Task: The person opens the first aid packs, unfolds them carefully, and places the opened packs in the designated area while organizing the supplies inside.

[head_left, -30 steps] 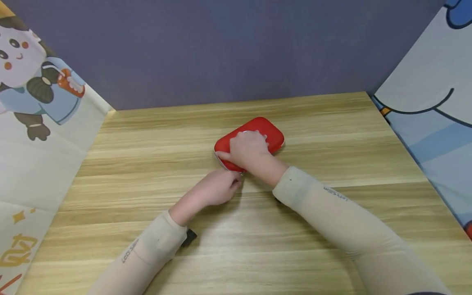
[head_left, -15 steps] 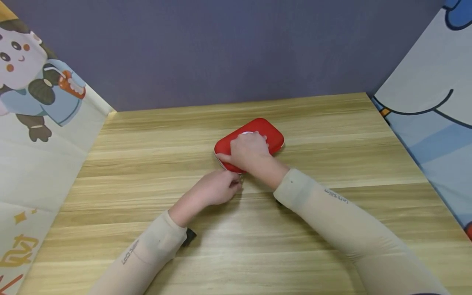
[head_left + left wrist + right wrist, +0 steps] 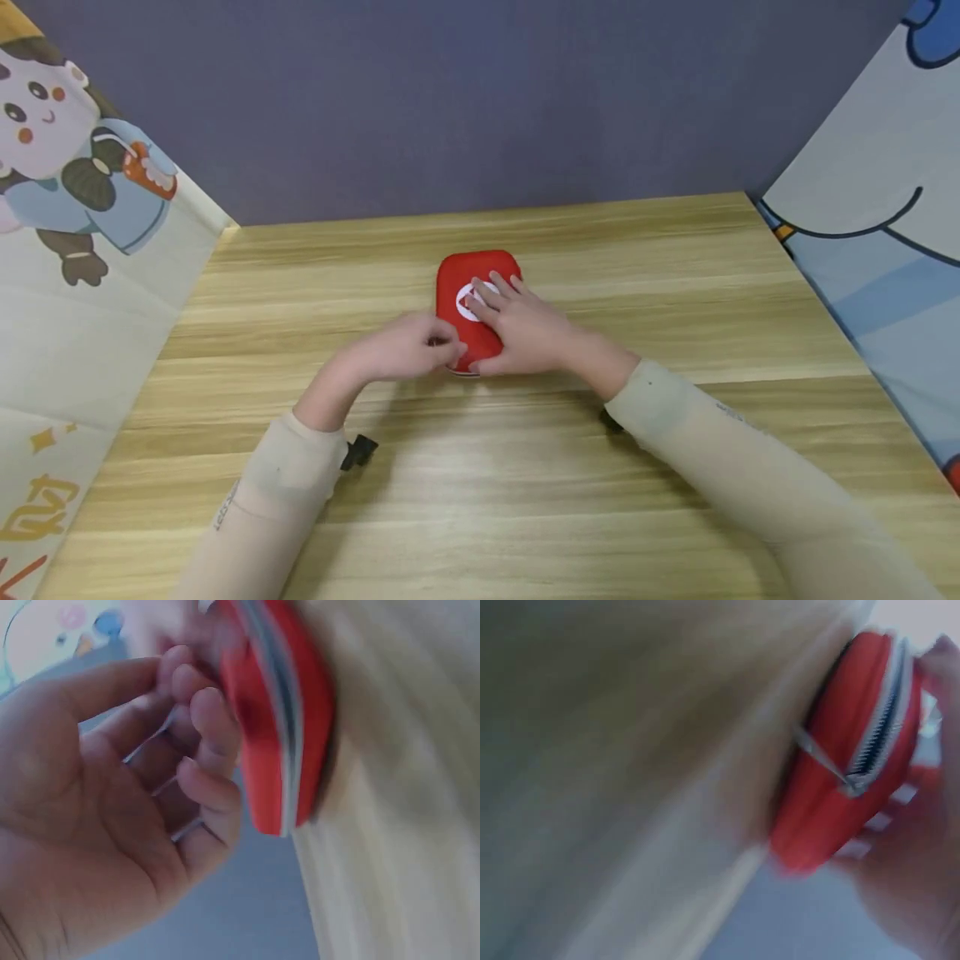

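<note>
1. Fingers of the right hand (image 3: 528,333) lie spread over the red zippered case (image 3: 480,335), hiding part of its white emblem (image 3: 461,302).
2. Beside them, the left hand (image 3: 408,346) curls loosely, holding nothing visible; blur hides whether its fingertips touch the case.
3. Below the fingers: blurred zipper pull (image 3: 823,759), wooden tabletop (image 3: 480,483).

a purple-grey wall (image 3: 480,100) rises behind a wood-grained table (image 3: 495,517).
</note>
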### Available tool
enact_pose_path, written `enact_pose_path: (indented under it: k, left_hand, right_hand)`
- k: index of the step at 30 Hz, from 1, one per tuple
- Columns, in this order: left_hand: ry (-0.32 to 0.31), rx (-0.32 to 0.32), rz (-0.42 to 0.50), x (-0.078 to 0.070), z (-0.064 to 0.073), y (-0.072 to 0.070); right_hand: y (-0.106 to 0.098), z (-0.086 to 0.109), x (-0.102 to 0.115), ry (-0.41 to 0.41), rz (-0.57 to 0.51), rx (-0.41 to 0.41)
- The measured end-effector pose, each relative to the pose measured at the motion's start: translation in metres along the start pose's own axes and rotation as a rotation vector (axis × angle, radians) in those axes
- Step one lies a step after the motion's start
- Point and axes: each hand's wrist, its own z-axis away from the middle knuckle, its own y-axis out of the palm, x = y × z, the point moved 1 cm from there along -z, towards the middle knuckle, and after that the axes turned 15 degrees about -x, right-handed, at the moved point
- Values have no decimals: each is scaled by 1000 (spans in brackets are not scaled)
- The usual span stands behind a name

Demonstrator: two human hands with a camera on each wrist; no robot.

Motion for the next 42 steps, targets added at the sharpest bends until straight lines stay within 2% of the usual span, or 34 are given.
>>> enact_pose_path:
  k: [2,4,6,8,11,13,16,20,24,33,35,40,42]
  left_hand:
    - [9,-126,-51,5,-6,-8]
    - [-4,-231,-127,12,-11,-12]
    - [-41,-269,-181,20,-15,-13]
    - [-101,-238,-187,27,-16,-11]
    - [-160,-124,-156,37,-15,-3]
    - [-179,-51,-125,39,-12,2]
    - [-178,5,-80,37,-10,7]
    - [-141,11,-46,31,-11,7]
    - [-114,-19,-68,31,-17,6]
    - [-144,-113,-133,33,-17,12]
    - [-150,-101,-141,32,-15,12]
    - [-125,-5,-131,32,-10,14]
    - [-113,13,-127,32,-9,15]
  right_hand:
    - [-1,10,-11,-62,-114,28]
    - [-6,19,-21,-106,-172,56]
    - [-14,27,-28,-128,-180,72]
    - [-21,35,-33,-139,-158,70]
    - [-30,45,-41,-112,-120,73]
    - [-32,50,-46,-75,-107,70]
    - [-30,55,-55,-10,-94,71]
    - [-25,57,-65,31,-82,32]
    - [-23,55,-69,37,-85,-9]
    - [-19,59,-81,110,-132,-8]
    - [-19,62,-84,126,-148,-8]
    - [-17,69,-91,166,-202,10]
    - [-16,70,-93,175,-233,13]
